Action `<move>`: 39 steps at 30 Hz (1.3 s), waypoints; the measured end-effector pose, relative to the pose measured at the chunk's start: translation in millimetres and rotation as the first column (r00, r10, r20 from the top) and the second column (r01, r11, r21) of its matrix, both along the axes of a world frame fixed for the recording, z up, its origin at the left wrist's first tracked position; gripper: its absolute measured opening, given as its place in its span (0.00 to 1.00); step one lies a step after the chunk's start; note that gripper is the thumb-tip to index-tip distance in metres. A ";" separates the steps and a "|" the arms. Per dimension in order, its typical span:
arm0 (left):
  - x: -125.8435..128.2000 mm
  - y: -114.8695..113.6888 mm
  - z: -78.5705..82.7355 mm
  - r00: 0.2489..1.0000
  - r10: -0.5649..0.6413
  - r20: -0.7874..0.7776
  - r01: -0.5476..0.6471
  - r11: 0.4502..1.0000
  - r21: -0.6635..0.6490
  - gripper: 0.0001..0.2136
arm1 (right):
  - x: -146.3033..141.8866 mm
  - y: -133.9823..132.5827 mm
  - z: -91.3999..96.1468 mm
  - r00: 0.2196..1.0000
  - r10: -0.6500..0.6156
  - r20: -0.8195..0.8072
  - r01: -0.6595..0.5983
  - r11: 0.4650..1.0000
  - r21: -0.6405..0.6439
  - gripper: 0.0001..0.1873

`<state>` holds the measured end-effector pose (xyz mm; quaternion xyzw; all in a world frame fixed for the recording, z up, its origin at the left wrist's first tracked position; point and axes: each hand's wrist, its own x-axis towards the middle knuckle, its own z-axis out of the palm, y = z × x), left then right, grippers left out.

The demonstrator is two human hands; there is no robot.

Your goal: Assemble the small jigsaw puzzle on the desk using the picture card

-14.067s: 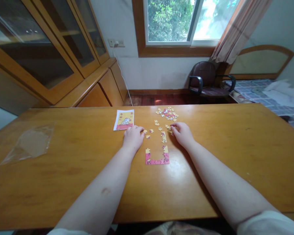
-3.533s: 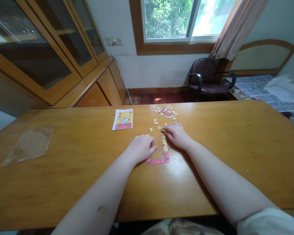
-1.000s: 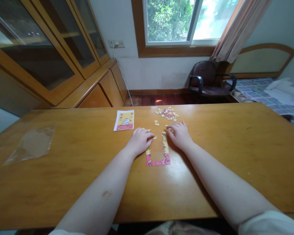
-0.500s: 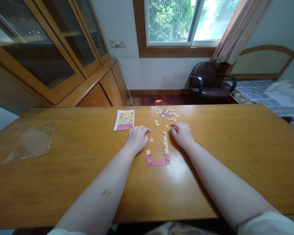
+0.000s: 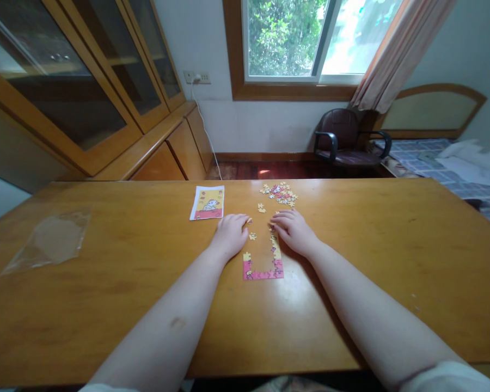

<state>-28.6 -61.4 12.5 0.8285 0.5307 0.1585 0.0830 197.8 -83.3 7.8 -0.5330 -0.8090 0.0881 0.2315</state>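
A partly joined jigsaw puzzle [image 5: 263,275] lies on the table, with a pink bottom row, a tall yellow right side and a short left side. My left hand [image 5: 230,234] rests left of it, fingers closed at a small puzzle piece [image 5: 249,220]. At the upper end of the right side, my right hand [image 5: 294,231] has its fingers curled down on a puzzle piece, mostly hidden beneath them. One loose yellow piece [image 5: 252,236] lies between the hands. A few yellow pieces [image 5: 262,208] sit farther back.
A heap of loose pieces [image 5: 283,193] lies near the table's far edge. Behind my left hand is a picture card [image 5: 209,203] with a white animal. A clear plastic bag [image 5: 51,239] lies on the left. Beyond the table [image 5: 147,326] stand a cabinet [image 5: 175,149] and an armchair [image 5: 343,139].
My right hand has moved left and slightly toward me, from the loose pieces to the top of the puzzle's right side. My left hand has stayed almost still.
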 end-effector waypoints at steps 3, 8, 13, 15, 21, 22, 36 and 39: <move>1.4 -0.8 0.4 0.999 -0.032 0.015 0.032 0.999 0.010 0.16 | -9.4 -1.2 6.8 0.997 0.023 0.080 -0.021 0.999 -0.027 0.17; 2.3 -1.1 -0.4 0.999 -0.051 0.011 0.051 0.999 -0.004 0.16 | -23.9 17.8 16.5 0.972 0.069 0.226 -0.042 0.992 -0.120 0.22; 2.6 -1.8 -0.6 0.998 -0.065 0.010 0.065 0.998 -0.004 0.16 | -34.4 31.2 14.2 0.955 0.074 0.287 -0.040 0.991 -0.125 0.20; 3.0 -2.3 0.0 0.998 -0.068 0.011 0.068 0.998 -0.005 0.16 | -39.5 28.6 12.4 0.954 0.038 0.297 -0.010 0.995 -0.096 0.19; 4.4 -3.2 3.0 0.998 -0.056 0.018 0.057 0.998 -0.025 0.16 | -32.7 30.5 10.3 0.967 0.016 0.256 0.008 0.996 -0.091 0.17; 4.5 -3.2 3.8 0.998 -0.053 0.021 0.053 0.998 -0.025 0.16 | -28.0 33.5 9.3 0.972 0.014 0.236 0.004 0.997 -0.076 0.18; 2.6 -4.0 4.2 0.997 -0.072 0.042 0.072 0.997 -0.017 0.15 | -21.2 46.0 -0.5 0.980 0.087 0.181 -0.082 0.996 -0.032 0.14; 2.7 -3.8 5.4 0.997 -0.070 0.040 0.071 0.997 -0.021 0.15 | -14.2 46.7 2.4 0.988 0.054 0.147 -0.051 0.998 -0.027 0.14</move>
